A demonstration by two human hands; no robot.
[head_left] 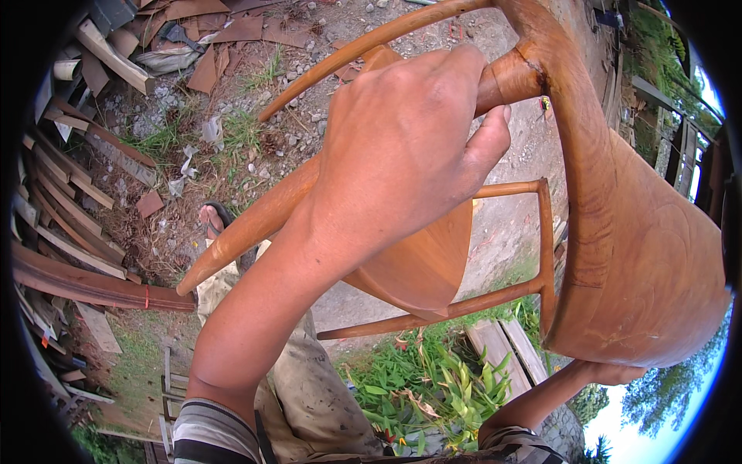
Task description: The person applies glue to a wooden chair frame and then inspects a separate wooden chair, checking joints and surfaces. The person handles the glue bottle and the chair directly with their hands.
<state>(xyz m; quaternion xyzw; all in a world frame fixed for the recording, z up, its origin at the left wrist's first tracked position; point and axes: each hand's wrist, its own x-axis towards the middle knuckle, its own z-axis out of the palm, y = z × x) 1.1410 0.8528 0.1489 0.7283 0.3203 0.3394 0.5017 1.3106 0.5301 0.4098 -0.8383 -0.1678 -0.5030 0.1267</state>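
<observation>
A brown wooden chair [603,209] is held up off the ground, tipped over, with its smooth curved backrest [649,255] at the right. My left hand [406,135] reaches across from the lower left and is closed round a thick round leg [247,240] just short of its joint with the frame; its fingertips are hidden behind the wood. Below that hand shows the chair's broad shaped seat [417,267], partly covered. At the backrest's lower edge, my right hand [614,373] grips the wood, its fingers mostly out of sight behind it.
Curved wooden strips [69,209] are heaped along the left, with a long curved board [93,282] among them. Flat scraps [239,29] litter the gravel at the upper left. Green plants [425,383] grow below the chair, beside weathered planks [502,356]. My sandalled foot [212,220] stands on the ground.
</observation>
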